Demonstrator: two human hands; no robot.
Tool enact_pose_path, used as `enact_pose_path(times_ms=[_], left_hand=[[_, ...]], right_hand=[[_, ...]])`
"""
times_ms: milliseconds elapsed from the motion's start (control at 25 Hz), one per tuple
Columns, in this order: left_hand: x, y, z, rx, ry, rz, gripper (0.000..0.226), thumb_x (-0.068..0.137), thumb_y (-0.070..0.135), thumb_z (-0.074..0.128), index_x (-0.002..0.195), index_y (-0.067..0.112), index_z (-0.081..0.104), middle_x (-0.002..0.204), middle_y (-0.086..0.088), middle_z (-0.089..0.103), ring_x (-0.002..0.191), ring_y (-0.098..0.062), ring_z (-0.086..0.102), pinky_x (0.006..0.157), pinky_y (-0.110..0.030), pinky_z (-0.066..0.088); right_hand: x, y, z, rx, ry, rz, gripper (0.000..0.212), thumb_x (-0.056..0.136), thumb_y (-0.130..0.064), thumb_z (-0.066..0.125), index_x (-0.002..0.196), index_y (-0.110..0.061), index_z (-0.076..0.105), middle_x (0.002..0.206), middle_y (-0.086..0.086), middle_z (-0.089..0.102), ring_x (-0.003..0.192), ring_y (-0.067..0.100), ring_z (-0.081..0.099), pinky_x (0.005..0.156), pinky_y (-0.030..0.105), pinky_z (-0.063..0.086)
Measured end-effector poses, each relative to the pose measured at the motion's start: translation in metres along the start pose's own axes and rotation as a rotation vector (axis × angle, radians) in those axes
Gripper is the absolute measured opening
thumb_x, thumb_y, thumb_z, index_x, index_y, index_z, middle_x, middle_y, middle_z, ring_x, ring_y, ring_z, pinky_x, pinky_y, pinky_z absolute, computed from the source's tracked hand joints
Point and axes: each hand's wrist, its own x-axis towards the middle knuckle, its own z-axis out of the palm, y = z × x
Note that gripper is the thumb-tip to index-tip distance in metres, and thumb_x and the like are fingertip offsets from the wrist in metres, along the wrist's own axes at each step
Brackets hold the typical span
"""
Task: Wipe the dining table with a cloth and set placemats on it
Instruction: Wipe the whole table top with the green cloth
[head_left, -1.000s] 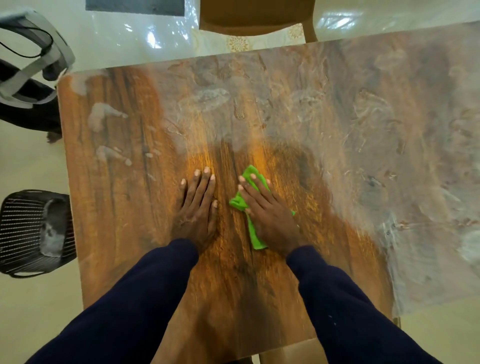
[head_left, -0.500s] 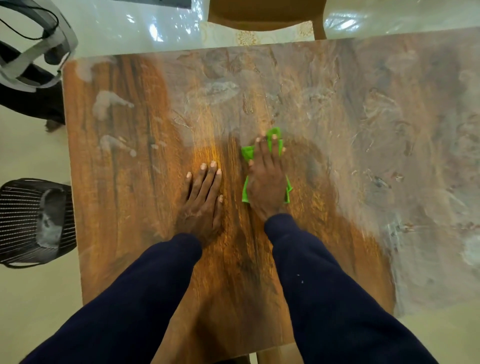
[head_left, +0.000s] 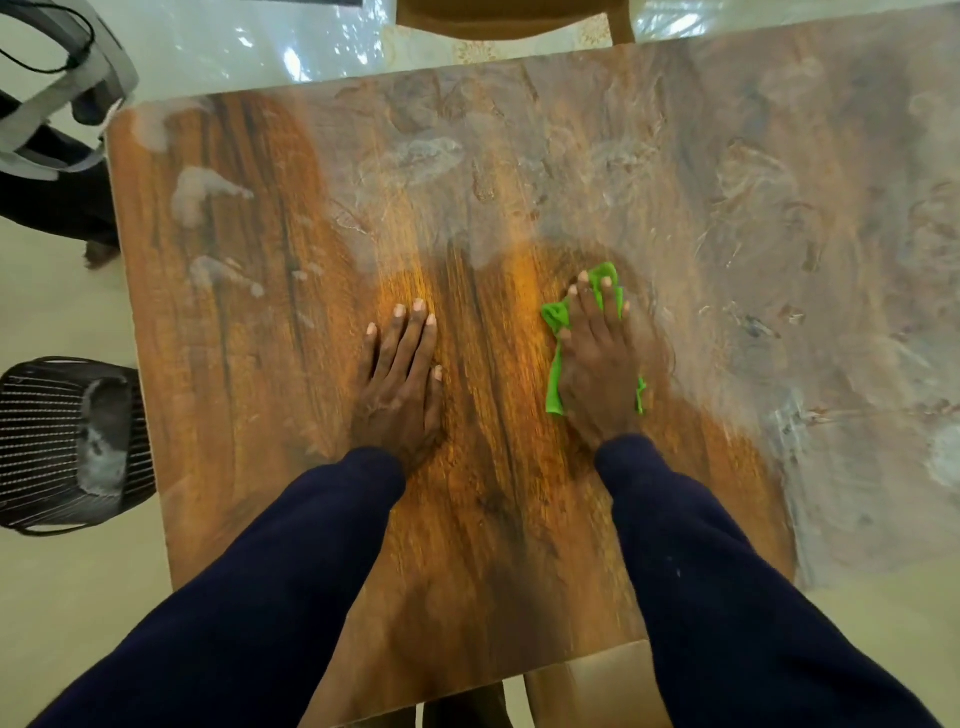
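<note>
Head view is looking straight down on a wooden table (head_left: 249, 364), and I am watching two bare hands in dark navy sleeves (head_left: 270, 597) reaching onto it from 6 o'clock. The left grip (head_left: 400, 384) is lying flat on the bare wood just left of the picture's centre, palm down, fingers straight and close together, pointing toward 12 o'clock. It is released and holding nothing.

The right grip (head_left: 597, 374) is sitting near it at 3 o'clock, apart from it. It is pressing down flat on a green cloth (head_left: 555, 316), with the fingers stretched out over the fabric rather than curled round it, so I am reading it as released too. The cloth is lying crumpled on the table under that palm, and green edges are poking out past the fingertips at 12 o'clock and along the thumb side at 9 o'clock.

A whitish film (head_left: 779, 234) is covering the table from 12 o'clock round to 4 o'clock, with a few separate smears near the 10 o'clock corner. The wood around both hands and toward 6 o'clock is showing warm and bare.

Off the table, a black wire chair (head_left: 57, 441) is standing at 9 o'clock on the pale floor (head_left: 52, 597), and a brown chair (head_left: 509, 21) is tucked in at 12 o'clock.
</note>
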Motion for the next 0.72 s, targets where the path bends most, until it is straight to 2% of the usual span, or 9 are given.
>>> enact_pose_path(times_ms=[80,200,320,400,560,720], left_hand=[[-0.001,0.0,-0.001,0.015,0.006,0.006,0.056,0.112,0.022,0.034,0.165,0.005,0.028,0.175,-0.011,0.02,0.163,-0.027,0.012,0.13,-0.056,0.017],[-0.001,0.002,0.0,0.039,0.008,0.015,0.055,0.112,0.021,0.033,0.164,0.005,0.029,0.174,-0.012,0.021,0.163,-0.028,0.013,0.131,-0.055,0.015],[-0.002,0.003,0.001,0.032,-0.02,0.045,0.053,0.113,0.021,0.028,0.164,0.004,0.029,0.173,-0.014,0.022,0.162,-0.029,0.016,0.131,-0.056,0.015],[-0.003,0.005,0.002,-0.018,-0.019,0.132,0.053,0.113,0.019,0.028,0.162,0.002,0.032,0.172,-0.015,0.026,0.161,-0.029,0.021,0.129,-0.057,0.02],[0.018,0.051,0.011,-0.12,-0.063,0.178,0.055,0.113,0.022,0.028,0.164,0.003,0.027,0.174,-0.012,0.021,0.163,-0.025,0.015,0.13,-0.055,0.018],[0.027,0.083,0.031,-0.042,-0.067,0.121,0.058,0.113,0.027,0.028,0.165,0.004,0.024,0.175,-0.012,0.016,0.163,-0.026,0.01,0.131,-0.057,0.014]], right_hand=[[0.024,-0.037,0.011,0.026,0.039,0.02,0.054,0.11,-0.019,0.03,0.162,-0.004,0.032,0.173,0.013,0.022,0.162,0.033,0.01,0.13,0.056,0.015],[0.019,-0.075,0.022,0.012,0.022,-0.09,0.056,0.108,-0.023,0.029,0.161,-0.006,0.035,0.172,0.012,0.025,0.162,0.034,0.012,0.128,0.058,0.017],[-0.038,-0.073,0.015,0.083,-0.056,-0.219,0.056,0.109,-0.026,0.026,0.162,-0.009,0.033,0.173,0.01,0.021,0.163,0.031,0.009,0.131,0.055,0.011],[-0.092,-0.051,0.007,0.054,-0.103,-0.233,0.055,0.111,-0.027,0.03,0.164,-0.011,0.029,0.175,0.008,0.018,0.163,0.028,0.005,0.13,0.056,0.013],[-0.162,0.032,-0.012,0.021,-0.046,0.055,0.055,0.112,-0.029,0.028,0.163,-0.009,0.03,0.173,0.01,0.022,0.162,0.031,0.013,0.124,0.062,0.023],[-0.126,0.093,-0.024,0.015,0.045,0.332,0.054,0.112,-0.025,0.027,0.163,-0.006,0.03,0.173,0.011,0.02,0.162,0.029,0.012,0.128,0.059,0.019]])
